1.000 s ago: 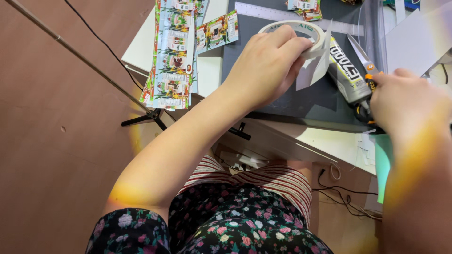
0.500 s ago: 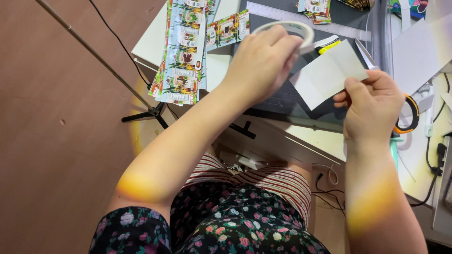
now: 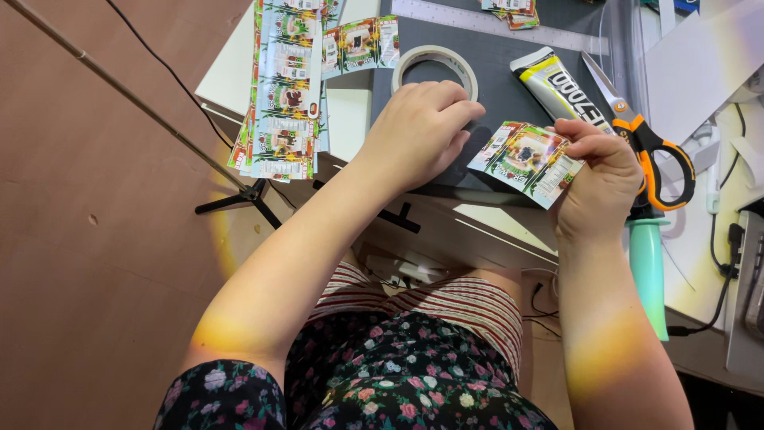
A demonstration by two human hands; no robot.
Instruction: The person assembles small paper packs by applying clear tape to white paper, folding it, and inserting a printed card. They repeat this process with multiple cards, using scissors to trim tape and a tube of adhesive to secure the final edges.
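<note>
My right hand point(image 3: 598, 179) pinches a small colourful printed card point(image 3: 525, 159) by its right edge, printed side up, just above the near edge of a dark cutting mat point(image 3: 493, 72). My left hand point(image 3: 422, 131) rests curled on the mat beside the card's left end, with nothing seen in its fingers. A roll of white tape point(image 3: 435, 64) lies flat on the mat just beyond the left hand's knuckles.
A tube of glue point(image 3: 561, 87) and orange-handled scissors point(image 3: 645, 143) lie right of the tape. Stacks of printed cards point(image 3: 286, 95) sit at the table's left edge. A teal handle point(image 3: 651, 271), cables and a tripod leg point(image 3: 239, 199) surround the desk.
My left hand has let go of the tape roll, which now lies flat on the mat. The card in my right hand has turned from its white back to its printed side.
</note>
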